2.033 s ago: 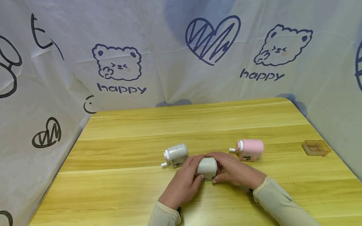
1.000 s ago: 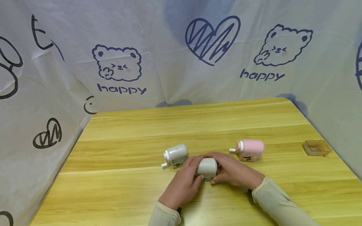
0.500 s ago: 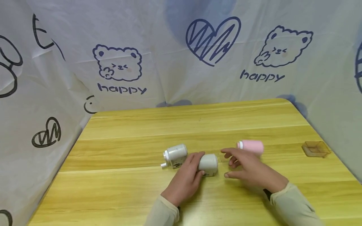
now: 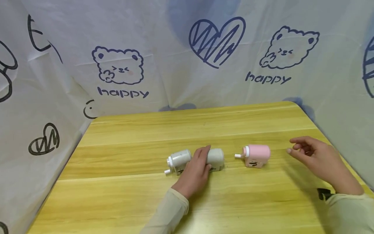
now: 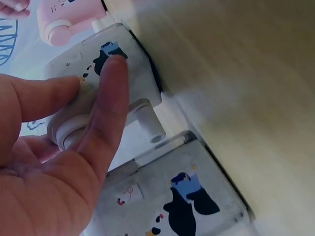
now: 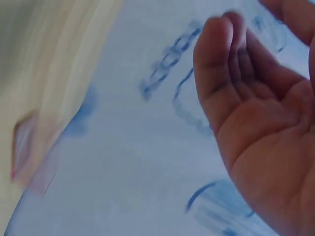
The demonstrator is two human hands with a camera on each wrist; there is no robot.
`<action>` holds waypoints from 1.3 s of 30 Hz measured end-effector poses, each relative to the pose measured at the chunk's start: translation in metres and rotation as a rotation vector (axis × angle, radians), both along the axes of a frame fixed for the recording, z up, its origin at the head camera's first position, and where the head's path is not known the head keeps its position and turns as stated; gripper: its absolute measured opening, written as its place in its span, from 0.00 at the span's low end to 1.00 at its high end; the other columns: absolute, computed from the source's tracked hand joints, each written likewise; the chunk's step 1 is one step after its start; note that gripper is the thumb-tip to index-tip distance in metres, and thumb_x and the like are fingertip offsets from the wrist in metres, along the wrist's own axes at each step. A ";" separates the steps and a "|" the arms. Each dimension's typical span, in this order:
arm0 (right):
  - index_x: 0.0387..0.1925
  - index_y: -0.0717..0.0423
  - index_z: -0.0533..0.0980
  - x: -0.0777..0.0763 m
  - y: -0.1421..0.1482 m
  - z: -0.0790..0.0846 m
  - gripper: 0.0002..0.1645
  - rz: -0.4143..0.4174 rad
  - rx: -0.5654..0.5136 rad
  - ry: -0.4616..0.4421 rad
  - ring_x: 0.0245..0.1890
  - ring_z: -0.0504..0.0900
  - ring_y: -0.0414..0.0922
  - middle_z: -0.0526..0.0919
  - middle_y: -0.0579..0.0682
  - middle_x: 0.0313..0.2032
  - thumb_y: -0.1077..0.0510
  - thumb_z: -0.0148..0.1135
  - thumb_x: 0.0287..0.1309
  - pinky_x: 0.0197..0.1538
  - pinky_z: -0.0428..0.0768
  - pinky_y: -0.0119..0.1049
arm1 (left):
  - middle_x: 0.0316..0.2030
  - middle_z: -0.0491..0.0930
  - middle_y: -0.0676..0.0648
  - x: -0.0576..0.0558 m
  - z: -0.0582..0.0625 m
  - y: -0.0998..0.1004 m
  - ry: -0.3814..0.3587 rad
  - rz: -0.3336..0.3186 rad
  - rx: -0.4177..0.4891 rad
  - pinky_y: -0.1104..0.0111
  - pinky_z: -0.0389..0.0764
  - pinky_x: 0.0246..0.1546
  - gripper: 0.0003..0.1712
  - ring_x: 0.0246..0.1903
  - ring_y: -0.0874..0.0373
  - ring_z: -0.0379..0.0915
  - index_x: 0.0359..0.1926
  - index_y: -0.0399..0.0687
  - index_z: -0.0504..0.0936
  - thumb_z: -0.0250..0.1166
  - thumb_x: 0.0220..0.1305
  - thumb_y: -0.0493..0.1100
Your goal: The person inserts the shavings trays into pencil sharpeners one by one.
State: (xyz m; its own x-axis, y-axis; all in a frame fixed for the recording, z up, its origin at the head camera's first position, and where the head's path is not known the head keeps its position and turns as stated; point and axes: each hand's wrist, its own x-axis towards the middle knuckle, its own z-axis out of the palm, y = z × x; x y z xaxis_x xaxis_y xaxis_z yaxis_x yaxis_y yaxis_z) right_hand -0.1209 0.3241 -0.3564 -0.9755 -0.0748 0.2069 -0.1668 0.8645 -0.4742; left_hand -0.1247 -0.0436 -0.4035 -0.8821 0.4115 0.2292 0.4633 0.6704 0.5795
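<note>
My left hand [image 4: 195, 172] grips a grey crank pencil sharpener [image 4: 215, 159], lying on the table, from its left side. In the left wrist view, thumb and fingers hold the body of this sharpener [image 5: 140, 73], which bears a penguin picture. Left of the hand lies a second grey pencil sharpener [image 4: 181, 158], its white crank pointing left. A pink pencil sharpener [image 4: 258, 154] lies further right, apart from both hands. Over the table's right side my right hand [image 4: 321, 159] is raised, fingers loosely bent and holding nothing. It hides the small clear brown box [image 6: 37, 150] in the head view.
The wood-grain table [image 4: 131, 201] has its right edge close to the right hand. A white cloth [image 4: 163, 58] with blue and black drawings hangs behind the table and along both sides.
The right hand has let go of the grey pencil sharpener and moved far right, over the clear box. The left hand has shifted that sharpener slightly away from the body and turned it.
</note>
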 end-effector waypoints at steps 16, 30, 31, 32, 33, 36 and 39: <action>0.65 0.82 0.42 -0.014 0.083 -0.045 0.68 -0.331 0.202 -0.281 0.58 0.48 0.79 0.51 0.84 0.59 0.31 0.60 0.53 0.57 0.46 0.70 | 0.69 0.60 0.40 0.018 0.007 0.000 0.228 0.044 -0.046 0.71 0.76 0.29 0.42 0.35 0.56 0.77 0.75 0.46 0.48 0.59 0.66 0.43; 0.68 0.76 0.38 -0.020 0.087 -0.058 0.61 -0.242 0.112 -0.198 0.56 0.54 0.78 0.59 0.84 0.56 0.36 0.56 0.61 0.58 0.53 0.71 | 0.62 0.68 0.46 0.059 0.003 0.005 0.161 0.012 0.243 0.81 0.71 0.28 0.34 0.29 0.70 0.71 0.70 0.47 0.61 0.60 0.65 0.41; 0.68 0.77 0.40 -0.021 0.087 -0.059 0.59 -0.223 0.127 -0.185 0.55 0.56 0.78 0.61 0.83 0.55 0.37 0.56 0.61 0.57 0.54 0.71 | 0.62 0.68 0.46 0.059 0.002 0.004 0.152 0.010 0.249 0.81 0.71 0.29 0.34 0.29 0.71 0.71 0.70 0.48 0.61 0.60 0.65 0.41; 0.67 0.79 0.43 -0.021 0.087 -0.060 0.58 -0.210 0.141 -0.179 0.54 0.58 0.77 0.63 0.83 0.54 0.37 0.56 0.61 0.55 0.56 0.71 | 0.62 0.69 0.46 0.059 0.001 0.004 0.149 0.007 0.254 0.80 0.72 0.29 0.34 0.29 0.71 0.71 0.70 0.47 0.61 0.60 0.65 0.41; 0.66 0.80 0.45 -0.022 0.087 -0.060 0.56 -0.204 0.147 -0.184 0.54 0.58 0.78 0.61 0.83 0.54 0.38 0.56 0.62 0.55 0.57 0.71 | 0.62 0.69 0.46 0.060 0.000 0.004 0.145 0.003 0.258 0.80 0.72 0.29 0.34 0.29 0.71 0.72 0.70 0.47 0.61 0.60 0.65 0.41; 0.64 0.82 0.50 -0.022 0.087 -0.060 0.53 -0.200 0.149 -0.205 0.52 0.60 0.78 0.62 0.83 0.53 0.39 0.56 0.63 0.52 0.60 0.71 | 0.61 0.70 0.46 0.059 0.000 0.003 0.137 -0.006 0.273 0.80 0.72 0.29 0.34 0.29 0.71 0.72 0.70 0.47 0.61 0.60 0.65 0.41; 0.63 0.81 0.51 -0.022 0.086 -0.059 0.52 -0.195 0.137 -0.223 0.51 0.60 0.78 0.62 0.84 0.53 0.41 0.58 0.62 0.51 0.62 0.71 | 0.61 0.70 0.46 0.059 0.000 0.003 0.127 -0.009 0.281 0.79 0.73 0.29 0.34 0.29 0.71 0.72 0.70 0.47 0.61 0.60 0.65 0.40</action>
